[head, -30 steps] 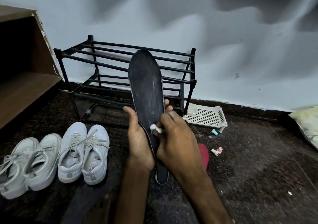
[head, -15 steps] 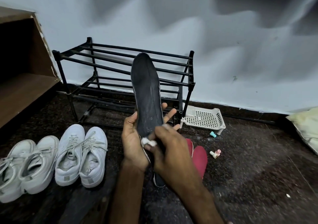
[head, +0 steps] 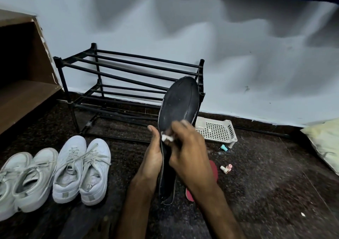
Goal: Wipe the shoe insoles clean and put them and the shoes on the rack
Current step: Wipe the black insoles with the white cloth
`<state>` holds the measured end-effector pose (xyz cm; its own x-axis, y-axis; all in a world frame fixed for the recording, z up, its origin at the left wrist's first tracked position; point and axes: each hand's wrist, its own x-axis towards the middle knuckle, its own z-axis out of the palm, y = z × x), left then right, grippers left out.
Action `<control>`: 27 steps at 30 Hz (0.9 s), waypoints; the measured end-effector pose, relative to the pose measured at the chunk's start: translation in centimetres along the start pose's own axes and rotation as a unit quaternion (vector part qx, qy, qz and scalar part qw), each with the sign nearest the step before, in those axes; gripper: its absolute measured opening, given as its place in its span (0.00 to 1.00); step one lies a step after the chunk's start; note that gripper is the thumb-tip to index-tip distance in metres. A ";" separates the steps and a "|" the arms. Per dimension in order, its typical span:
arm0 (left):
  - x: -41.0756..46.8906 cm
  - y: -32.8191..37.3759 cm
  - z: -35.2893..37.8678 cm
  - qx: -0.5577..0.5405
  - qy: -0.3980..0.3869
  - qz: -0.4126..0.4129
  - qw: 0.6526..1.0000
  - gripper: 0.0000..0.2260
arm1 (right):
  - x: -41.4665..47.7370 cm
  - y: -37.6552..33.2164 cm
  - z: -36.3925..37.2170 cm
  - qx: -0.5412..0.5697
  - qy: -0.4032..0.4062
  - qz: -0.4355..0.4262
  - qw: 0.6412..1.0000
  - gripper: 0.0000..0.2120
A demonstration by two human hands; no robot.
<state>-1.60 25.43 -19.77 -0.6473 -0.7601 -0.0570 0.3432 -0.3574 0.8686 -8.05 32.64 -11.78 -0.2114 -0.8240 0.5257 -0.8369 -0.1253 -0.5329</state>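
My left hand [head: 153, 158] grips a black insole [head: 178, 102] from behind, holding it upright with its toe end pointing up and tilted right. My right hand [head: 189, 154] pinches a small white wipe [head: 167, 138] and presses it against the insole's face near the middle. A red insole [head: 213, 172] lies on the floor, mostly hidden behind my right hand. Two pairs of white sneakers stand on the floor to the left, one pair [head: 81, 169] nearer me and the other [head: 23, 178] at the frame's edge. The black two-tier rack [head: 128, 73] stands bare against the wall.
A wooden shelf unit [head: 23, 95] stands at the far left. A white perforated basket [head: 216, 131] lies by the rack's right leg, with small pink and teal bottles [head: 226, 169] beside it. A pale cushion [head: 324, 145] sits at the right edge. The floor is dark speckled stone.
The insole's top has swung to the right and the view has shifted left. My right hand has slid the wipe a little up the insole.
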 end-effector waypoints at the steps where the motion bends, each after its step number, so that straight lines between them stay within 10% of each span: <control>1: -0.1 -0.3 -0.2 -0.003 -0.008 0.005 1.000 0.45 | -0.7 0.0 0.1 0.002 0.003 0.000 1.000 0.13; 9: -1.9 1.6 1.6 -0.053 -0.067 -0.072 0.994 0.36 | 5.1 0.7 -0.7 -0.075 0.105 -0.003 0.992 0.15; 15: -2.4 1.3 2.8 -0.170 -0.053 -0.041 0.983 0.32 | 1.1 0.5 0.2 -0.068 0.024 -0.005 0.997 0.12; 27: -2.9 1.1 2.3 -0.069 -0.090 0.012 0.994 0.37 | 1.6 1.2 -1.5 -0.037 0.027 0.016 0.999 0.14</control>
<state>-0.94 28.50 -17.55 -0.7448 -0.6644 0.0620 0.4413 -0.4208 0.7926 -10.12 32.00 -10.55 -0.2647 -0.7951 0.5457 -0.8636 -0.0563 -0.5010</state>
